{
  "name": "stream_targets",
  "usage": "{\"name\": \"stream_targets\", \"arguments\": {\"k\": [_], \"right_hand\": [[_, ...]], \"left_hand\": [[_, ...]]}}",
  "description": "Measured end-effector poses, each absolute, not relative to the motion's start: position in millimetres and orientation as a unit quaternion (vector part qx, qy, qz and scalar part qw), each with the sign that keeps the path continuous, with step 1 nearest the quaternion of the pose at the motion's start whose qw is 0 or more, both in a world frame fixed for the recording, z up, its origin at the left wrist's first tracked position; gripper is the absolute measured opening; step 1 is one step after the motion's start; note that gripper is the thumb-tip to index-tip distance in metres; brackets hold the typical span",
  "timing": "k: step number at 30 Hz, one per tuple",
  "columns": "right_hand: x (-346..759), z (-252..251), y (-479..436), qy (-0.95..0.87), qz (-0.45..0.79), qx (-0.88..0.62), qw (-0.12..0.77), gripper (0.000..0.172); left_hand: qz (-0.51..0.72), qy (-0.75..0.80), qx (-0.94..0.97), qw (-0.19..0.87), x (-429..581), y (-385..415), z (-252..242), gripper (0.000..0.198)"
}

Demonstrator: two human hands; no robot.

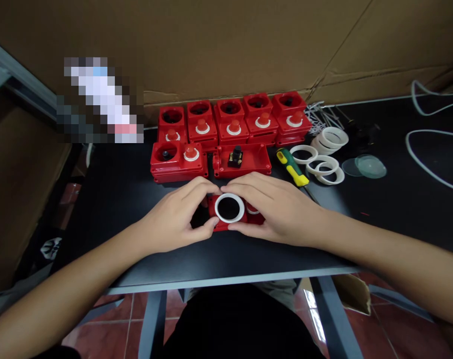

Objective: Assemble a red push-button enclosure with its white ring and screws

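Note:
Close to the table's front edge, a white ring (217, 209) lies over the round opening of a red housing (222, 227), with a dark centre showing through. My left hand (181, 212) curves round the ring's left side, thumb and fingertips at its rim. From the right, my right hand (280, 212) meets the ring with its fingertips at the back and thumb at the front, its palm arched over the housing's right end. Both hands are closed about the ring. Much of the housing is hidden beneath them.
Behind my hands stand several red boxes (177, 173) with buttons and an open red base (258, 158) holding a black switch block (235, 157). Rightward lie a green-yellow screwdriver (291, 166), loose white rings (304, 161), clear discs (372, 166), screws (321, 115) and a white cable (431, 172).

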State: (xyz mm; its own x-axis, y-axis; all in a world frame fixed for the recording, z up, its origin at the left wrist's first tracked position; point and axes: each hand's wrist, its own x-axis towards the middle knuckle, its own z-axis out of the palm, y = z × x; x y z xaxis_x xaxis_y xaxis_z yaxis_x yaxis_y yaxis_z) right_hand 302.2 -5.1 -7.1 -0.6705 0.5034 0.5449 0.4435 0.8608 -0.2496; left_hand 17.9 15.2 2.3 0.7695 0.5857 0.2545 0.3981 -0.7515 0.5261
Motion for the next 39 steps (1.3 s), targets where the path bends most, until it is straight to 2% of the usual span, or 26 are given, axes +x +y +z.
{"name": "stream_targets", "arguments": {"k": [6, 13, 26, 39], "right_hand": [[302.7, -4.1, -5.8, -0.913, 0.048, -0.255, 0.314, 0.045], [304.1, -4.7, -7.4, -0.915, 0.065, -0.254, 0.306, 0.047], [303.8, -1.9, -8.0, -0.912, 0.112, -0.253, 0.301, 0.045], [300.3, -2.1, -9.8, -0.912, 0.075, -0.26, 0.307, 0.041]], "left_hand": [[0.208, 0.269, 0.913, 0.223, 18.3, 15.5, 1.7, 0.032], [0.199, 0.27, 0.915, 0.226, 18.1, 14.8, -0.8, 0.056], [0.192, 0.291, 0.906, 0.242, 17.5, 14.1, -0.7, 0.051], [0.192, 0.306, 0.898, 0.251, 18.3, 14.0, 0.0, 0.051]]}}
